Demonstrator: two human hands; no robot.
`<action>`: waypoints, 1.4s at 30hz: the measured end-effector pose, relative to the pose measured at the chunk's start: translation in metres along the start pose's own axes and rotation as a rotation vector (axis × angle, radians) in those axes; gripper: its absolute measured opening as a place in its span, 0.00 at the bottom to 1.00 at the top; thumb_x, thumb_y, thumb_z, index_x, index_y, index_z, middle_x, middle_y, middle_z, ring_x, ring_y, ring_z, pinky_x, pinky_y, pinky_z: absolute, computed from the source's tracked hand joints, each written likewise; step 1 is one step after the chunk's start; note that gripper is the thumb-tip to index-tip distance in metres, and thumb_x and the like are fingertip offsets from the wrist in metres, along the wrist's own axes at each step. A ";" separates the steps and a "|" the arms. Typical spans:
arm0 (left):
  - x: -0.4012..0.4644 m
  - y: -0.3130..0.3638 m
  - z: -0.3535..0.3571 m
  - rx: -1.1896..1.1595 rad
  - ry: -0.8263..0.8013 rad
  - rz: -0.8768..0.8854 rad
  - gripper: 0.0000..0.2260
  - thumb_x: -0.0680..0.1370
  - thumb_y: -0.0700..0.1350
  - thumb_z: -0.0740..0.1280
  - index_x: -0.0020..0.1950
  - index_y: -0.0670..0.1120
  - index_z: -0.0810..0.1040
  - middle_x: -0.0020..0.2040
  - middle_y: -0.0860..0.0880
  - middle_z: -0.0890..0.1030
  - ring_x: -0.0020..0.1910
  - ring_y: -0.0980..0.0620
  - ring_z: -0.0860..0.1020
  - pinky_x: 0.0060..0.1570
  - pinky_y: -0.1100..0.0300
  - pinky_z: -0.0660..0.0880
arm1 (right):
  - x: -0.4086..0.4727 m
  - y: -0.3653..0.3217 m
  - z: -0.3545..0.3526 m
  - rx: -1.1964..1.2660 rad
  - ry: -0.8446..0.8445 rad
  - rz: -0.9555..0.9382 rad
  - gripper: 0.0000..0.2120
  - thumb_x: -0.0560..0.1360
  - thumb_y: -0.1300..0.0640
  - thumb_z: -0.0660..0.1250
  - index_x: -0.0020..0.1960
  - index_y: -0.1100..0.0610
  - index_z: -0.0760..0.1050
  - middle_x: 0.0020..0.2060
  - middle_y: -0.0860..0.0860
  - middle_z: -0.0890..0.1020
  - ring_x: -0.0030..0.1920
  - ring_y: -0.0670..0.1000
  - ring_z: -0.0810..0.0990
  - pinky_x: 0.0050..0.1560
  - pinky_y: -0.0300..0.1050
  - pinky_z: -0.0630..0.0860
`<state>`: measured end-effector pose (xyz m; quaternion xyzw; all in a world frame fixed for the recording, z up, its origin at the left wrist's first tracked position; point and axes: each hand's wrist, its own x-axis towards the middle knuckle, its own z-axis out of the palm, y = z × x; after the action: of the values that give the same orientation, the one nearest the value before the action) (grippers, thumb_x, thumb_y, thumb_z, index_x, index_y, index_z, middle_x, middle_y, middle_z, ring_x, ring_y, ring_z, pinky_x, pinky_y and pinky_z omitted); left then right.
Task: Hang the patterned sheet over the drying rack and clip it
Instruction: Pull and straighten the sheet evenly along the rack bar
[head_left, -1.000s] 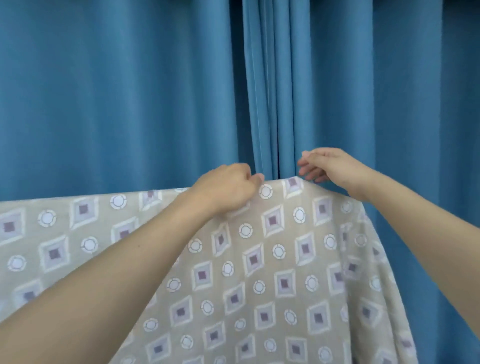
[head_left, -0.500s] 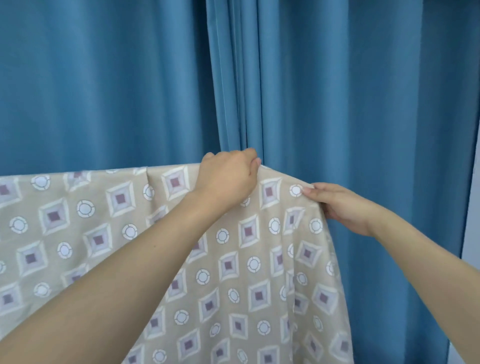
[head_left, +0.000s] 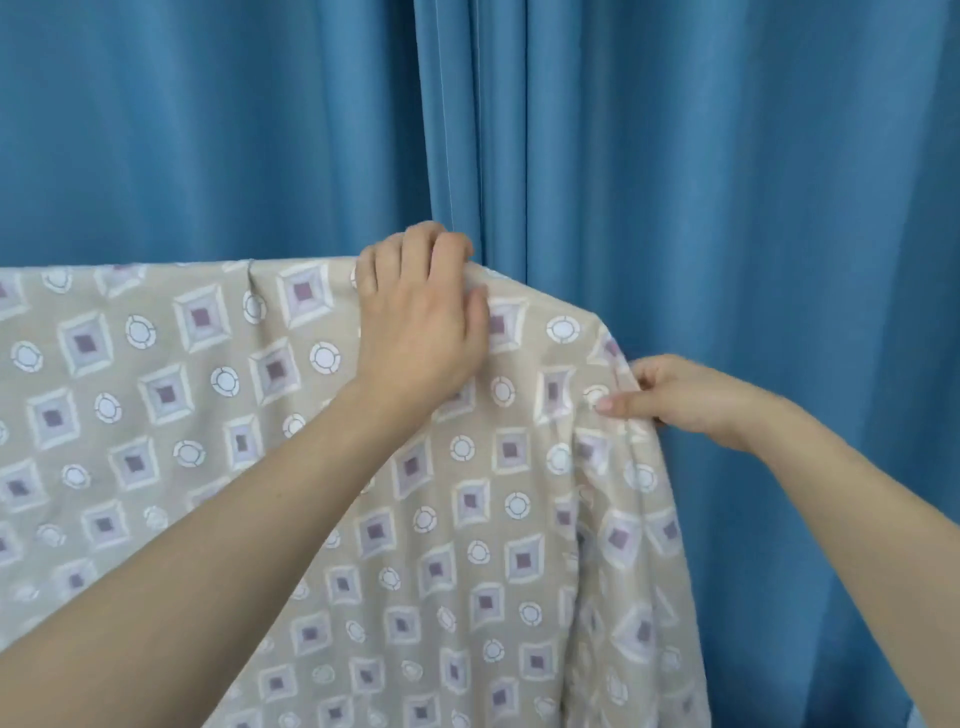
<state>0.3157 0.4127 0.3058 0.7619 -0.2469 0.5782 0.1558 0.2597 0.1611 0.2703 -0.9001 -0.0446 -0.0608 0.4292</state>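
Patterned sheet (head_left: 322, 467) draped over top line, fills frame 6 to 9 o'clock. Left hand (head_left: 421, 322) clamps fold at top; right hand (head_left: 680, 397) pinches edge at 3 o'clock. We see no clips (rack hidden under cloth). Clipping left.

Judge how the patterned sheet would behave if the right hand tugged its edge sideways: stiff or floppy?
Probably floppy: the patterned sheet folds softly below the right hand. Likely light, pinched easily. It might slide; no clip shows, only the left hand holds it.

Left hand (head_left: 421, 327) curled (fingers hooked over), right hand (head_left: 680, 397) pinching, forearms extended
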 end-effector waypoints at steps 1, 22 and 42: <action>-0.017 0.005 0.003 0.018 0.000 0.048 0.16 0.75 0.46 0.62 0.61 0.44 0.74 0.64 0.43 0.73 0.63 0.40 0.69 0.69 0.43 0.59 | -0.002 0.018 0.010 -0.066 -0.119 0.071 0.12 0.72 0.52 0.74 0.53 0.57 0.81 0.48 0.48 0.86 0.51 0.48 0.84 0.57 0.43 0.77; -0.173 0.116 0.067 0.079 -0.128 0.572 0.17 0.80 0.49 0.62 0.68 0.51 0.77 0.70 0.43 0.74 0.70 0.42 0.71 0.70 0.38 0.61 | -0.078 0.269 0.136 -0.122 -0.192 0.578 0.32 0.73 0.38 0.65 0.72 0.46 0.58 0.66 0.46 0.70 0.64 0.52 0.71 0.60 0.47 0.70; -0.156 0.131 0.072 0.251 -0.433 0.858 0.19 0.72 0.38 0.52 0.57 0.42 0.77 0.60 0.41 0.77 0.62 0.38 0.73 0.73 0.36 0.52 | -0.108 0.260 0.120 1.602 0.747 0.599 0.12 0.83 0.54 0.57 0.49 0.61 0.75 0.51 0.55 0.84 0.44 0.50 0.81 0.40 0.45 0.78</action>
<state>0.2681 0.2974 0.1301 0.7071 -0.4933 0.4440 -0.2439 0.1957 0.0884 -0.0204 -0.2320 0.3018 -0.1841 0.9062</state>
